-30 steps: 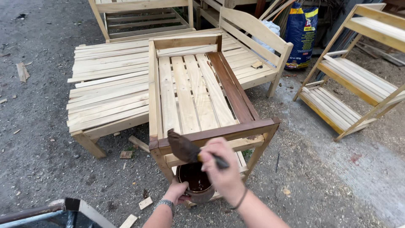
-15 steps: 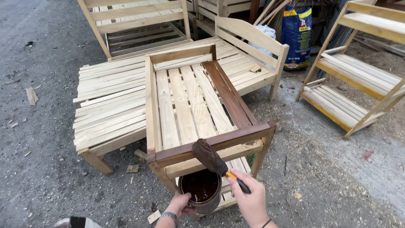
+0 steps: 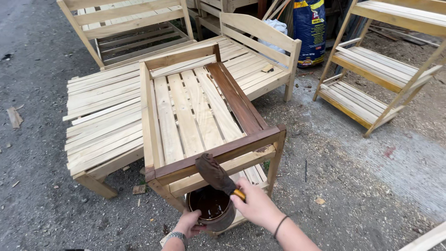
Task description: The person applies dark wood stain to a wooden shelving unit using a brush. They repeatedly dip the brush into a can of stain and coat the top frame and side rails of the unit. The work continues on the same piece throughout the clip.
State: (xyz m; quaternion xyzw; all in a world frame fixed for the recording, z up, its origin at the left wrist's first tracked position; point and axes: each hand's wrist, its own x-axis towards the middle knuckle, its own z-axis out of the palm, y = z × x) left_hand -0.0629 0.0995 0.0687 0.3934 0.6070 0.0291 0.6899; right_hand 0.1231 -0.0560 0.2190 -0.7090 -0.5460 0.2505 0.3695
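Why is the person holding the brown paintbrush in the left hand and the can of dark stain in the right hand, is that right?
Not quite: the hands are swapped. In the head view the right hand holds the brown paintbrush, and the left hand steadies the can of dark stain under the wooden frame.

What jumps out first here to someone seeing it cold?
Centre frame, the slatted wooden rack, pale except for its dark-stained right rail and front rail. Just below it, the right hand holds a stain-soaked brush against the front rail, while the left hand grips a can of dark stain. Unstained benches and shelves stand around.
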